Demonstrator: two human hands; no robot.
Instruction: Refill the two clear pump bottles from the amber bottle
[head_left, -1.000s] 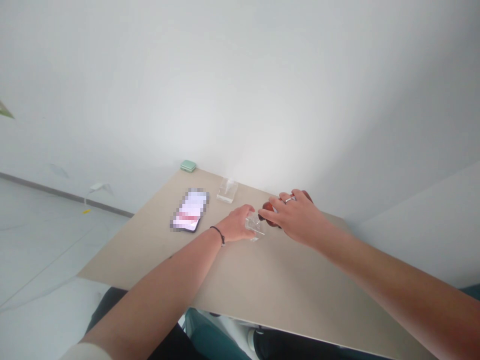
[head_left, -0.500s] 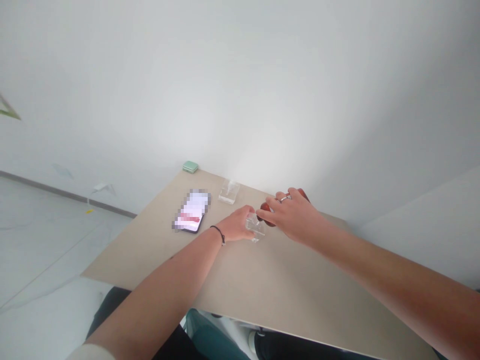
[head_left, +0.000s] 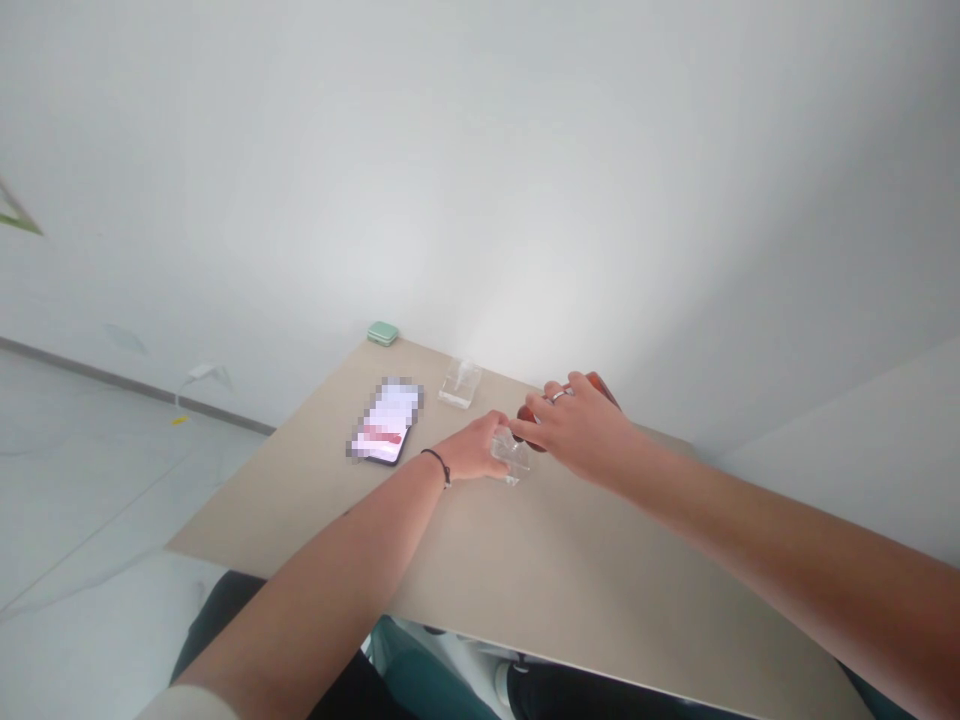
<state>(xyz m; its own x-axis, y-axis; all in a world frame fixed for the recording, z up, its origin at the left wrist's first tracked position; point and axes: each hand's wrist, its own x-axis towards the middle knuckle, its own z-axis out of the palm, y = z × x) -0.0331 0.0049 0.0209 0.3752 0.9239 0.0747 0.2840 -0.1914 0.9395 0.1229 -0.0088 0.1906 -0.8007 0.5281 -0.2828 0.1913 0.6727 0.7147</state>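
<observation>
On the beige table, my left hand (head_left: 476,448) closes around a small clear plastic-looking piece (head_left: 513,460), its thumb and fingers on either side. My right hand (head_left: 574,420), with a ring on one finger, is shut on a glossy reddish-brown object (head_left: 603,388). The hand hides most of that object; only its left and far right ends show, so I cannot tell its kind. Its left end meets or overlaps the upper right of the clear piece. Behind my left hand a second clear piece (head_left: 460,386) stands by itself on the table.
A phone (head_left: 386,422) with a lit, blurred screen lies left of my hands. At the table's back left corner sits a small green case (head_left: 382,333). The white wall (head_left: 480,200) rises right behind the table (head_left: 480,560). A teal seat (head_left: 420,675) shows below the front edge.
My right hand has shifted very slightly left with the reddish-brown object, its fingers a little moved. My left hand keeps its hold on the clear piece.
</observation>
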